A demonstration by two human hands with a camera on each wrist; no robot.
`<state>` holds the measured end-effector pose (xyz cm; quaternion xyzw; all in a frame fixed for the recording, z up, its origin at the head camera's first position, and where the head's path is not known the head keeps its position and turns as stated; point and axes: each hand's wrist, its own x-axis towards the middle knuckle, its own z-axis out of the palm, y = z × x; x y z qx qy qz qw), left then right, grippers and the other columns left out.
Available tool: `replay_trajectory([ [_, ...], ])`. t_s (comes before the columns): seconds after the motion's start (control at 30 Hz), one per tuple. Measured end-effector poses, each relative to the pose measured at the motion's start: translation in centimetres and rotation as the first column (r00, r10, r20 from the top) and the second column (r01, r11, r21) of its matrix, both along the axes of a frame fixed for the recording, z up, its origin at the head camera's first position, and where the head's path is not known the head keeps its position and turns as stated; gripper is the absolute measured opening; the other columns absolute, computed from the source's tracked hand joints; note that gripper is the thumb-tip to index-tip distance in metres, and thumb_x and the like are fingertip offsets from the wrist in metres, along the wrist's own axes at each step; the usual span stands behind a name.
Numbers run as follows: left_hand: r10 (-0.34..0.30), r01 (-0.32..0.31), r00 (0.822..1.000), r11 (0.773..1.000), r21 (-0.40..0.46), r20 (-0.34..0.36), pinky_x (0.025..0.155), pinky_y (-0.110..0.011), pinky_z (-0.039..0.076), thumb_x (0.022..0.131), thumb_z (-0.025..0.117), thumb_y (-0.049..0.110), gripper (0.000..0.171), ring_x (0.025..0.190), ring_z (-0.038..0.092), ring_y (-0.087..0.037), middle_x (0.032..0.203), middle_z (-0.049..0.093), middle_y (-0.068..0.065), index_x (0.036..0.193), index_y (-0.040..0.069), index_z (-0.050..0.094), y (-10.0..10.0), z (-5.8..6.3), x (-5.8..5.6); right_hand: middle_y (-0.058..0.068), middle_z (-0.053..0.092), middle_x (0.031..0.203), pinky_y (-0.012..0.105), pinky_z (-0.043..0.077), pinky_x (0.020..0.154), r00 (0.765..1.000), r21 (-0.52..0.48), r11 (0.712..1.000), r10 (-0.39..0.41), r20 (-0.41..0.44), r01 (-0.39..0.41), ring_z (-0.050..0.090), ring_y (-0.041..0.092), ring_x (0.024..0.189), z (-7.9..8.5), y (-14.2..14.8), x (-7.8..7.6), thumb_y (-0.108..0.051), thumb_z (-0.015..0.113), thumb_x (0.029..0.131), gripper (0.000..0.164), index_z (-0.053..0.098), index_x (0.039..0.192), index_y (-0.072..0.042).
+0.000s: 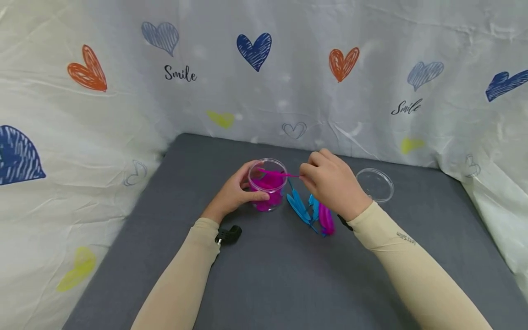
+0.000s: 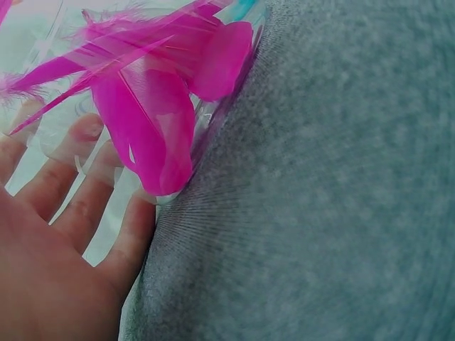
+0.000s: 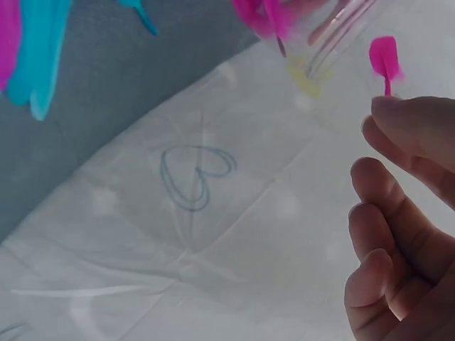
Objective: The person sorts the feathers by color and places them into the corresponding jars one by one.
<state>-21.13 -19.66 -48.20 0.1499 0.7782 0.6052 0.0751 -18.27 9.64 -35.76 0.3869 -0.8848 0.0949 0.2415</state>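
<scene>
My left hand (image 1: 236, 192) grips a clear plastic jar (image 1: 267, 209) from its left side, the thumb across its front. Inside are several magenta feathers (image 2: 146, 128), seen through the wall in the left wrist view. Over the jar's open top, my right hand (image 1: 327, 181) pinches a magenta feather (image 3: 384, 58) by its thin quill, between thumb and index finger. The feather lies nearly level across the mouth, vane to the left. On the table below the right hand rest blue feathers (image 1: 299, 208) and a magenta feather bunch (image 1: 326, 220).
A clear round lid (image 1: 375, 184) lies on the grey table (image 1: 264, 275), just right of the right hand. Behind stands a white cloth backdrop (image 1: 297, 91) printed with hearts, meeting the table's far edge. Both wrists wear dark straps.
</scene>
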Motion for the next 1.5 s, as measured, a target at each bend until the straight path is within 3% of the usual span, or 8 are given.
replay_trajectory([
  [0.23, -0.007, 0.007, 1.0, 1.0, 0.01, -0.009, 0.123, -0.057, 0.046, 0.086, 0.093, 0.037, 0.088, 0.144, 0.056, -0.026, 0.158, 0.057, 0.002, 0.16, 0.038, 0.046, 0.2, -0.1, 0.1, 0.005, 0.059, 0.081, 0.034, 0.047, 0.068, 1.0, 0.137, 0.991, 0.0, 0.006, -0.001, 0.051, 0.024, 0.077, 0.6, -1.3, -0.9, -0.012, 0.081, 0.096, 0.009, 0.077, 0.089, -0.011],
  [0.5, -0.012, 0.012, 1.0, 1.0, 0.016, 0.002, 0.125, -0.058, 0.044, 0.087, 0.093, 0.036, 0.086, 0.145, 0.055, -0.027, 0.157, 0.057, 0.002, 0.159, 0.039, 0.046, 0.0, -0.1, 0.1, 0.007, 0.064, 0.08, 0.032, 0.043, 0.063, 0.995, 0.26, 0.966, 0.021, -0.1, 0.006, 0.053, 0.024, 0.076, 1.0, -3.5, -1.6, -0.014, 0.088, 0.09, 0.007, 0.082, 0.091, -0.01],
  [0.63, -0.013, 0.013, 1.0, 1.0, 0.014, 0.003, 0.125, -0.058, 0.044, 0.088, 0.092, 0.035, 0.085, 0.146, 0.055, -0.027, 0.158, 0.056, 0.001, 0.16, 0.039, 0.045, -0.1, -0.1, 0.1, 0.007, 0.065, 0.08, 0.032, 0.044, 0.061, 0.994, 0.284, 0.959, 0.035, -0.104, -0.004, 0.053, 0.023, 0.075, 0.8, -4.5, -1.9, -0.016, 0.088, 0.091, 0.007, 0.084, 0.093, -0.01],
  [0.9, -0.021, 0.021, 1.0, 0.999, 0.025, 0.019, 0.123, -0.058, 0.046, 0.088, 0.092, 0.035, 0.087, 0.143, 0.057, -0.029, 0.157, 0.057, 0.001, 0.161, 0.032, 0.045, -0.1, 0.1, 0.2, 0.007, 0.07, 0.087, 0.033, 0.049, 0.066, 0.998, 0.274, 0.962, 0.027, -0.057, -0.01, 0.058, 0.024, 0.081, 0.1, -5.1, -2.3, -0.018, 0.087, 0.092, 0.011, 0.085, 0.099, -0.011],
  [1.07, -0.023, 0.022, 0.999, 0.999, 0.028, 0.022, 0.123, -0.057, 0.046, 0.087, 0.092, 0.035, 0.087, 0.142, 0.058, -0.029, 0.157, 0.058, 0.001, 0.16, 0.036, 0.045, 0.1, 0.2, 0.3, 0.006, 0.069, 0.089, 0.034, 0.049, 0.07, 0.999, 0.242, 0.97, 0.003, 0.033, -0.011, 0.057, 0.024, 0.084, -0.2, -4.6, -2.2, -0.023, 0.086, 0.094, 0.013, 0.084, 0.101, -0.012],
  [1.17, -0.03, 0.03, 0.999, 0.999, 0.03, 0.015, 0.124, -0.059, 0.044, 0.088, 0.092, 0.033, 0.088, 0.142, 0.057, -0.03, 0.157, 0.057, -0.001, 0.161, 0.033, 0.045, 0.2, 0.2, 0.2, 0.005, 0.067, 0.088, 0.034, 0.049, 0.071, 0.997, 0.187, 0.982, -0.007, 0.081, -0.009, 0.055, 0.024, 0.083, -0.2, -3.8, -2.0, -0.023, 0.084, 0.096, 0.013, 0.083, 0.101, -0.012],
  [1.33, -0.024, 0.024, 1.0, 0.999, 0.022, 0.002, 0.125, -0.06, 0.043, 0.088, 0.092, 0.032, 0.088, 0.144, 0.055, -0.03, 0.156, 0.058, 0.0, 0.162, 0.029, 0.045, 0.1, 0.0, 0.0, 0.005, 0.067, 0.088, 0.036, 0.054, 0.076, 0.995, 0.135, 0.991, -0.03, 0.091, 0.018, 0.055, 0.023, 0.082, -0.4, -2.4, -1.7, -0.022, 0.081, 0.097, 0.012, 0.082, 0.101, -0.011],
  [1.5, -0.016, 0.016, 1.0, 1.0, 0.008, 0.004, 0.125, -0.059, 0.044, 0.088, 0.092, 0.032, 0.087, 0.144, 0.056, -0.031, 0.156, 0.058, 0.001, 0.161, 0.032, 0.046, 0.0, 0.0, 0.1, 0.006, 0.068, 0.089, 0.036, 0.055, 0.075, 0.993, 0.116, 0.992, -0.053, 0.104, 0.041, 0.056, 0.024, 0.082, -1.0, -1.2, -1.1, -0.024, 0.084, 0.095, 0.015, 0.082, 0.101, -0.01],
])
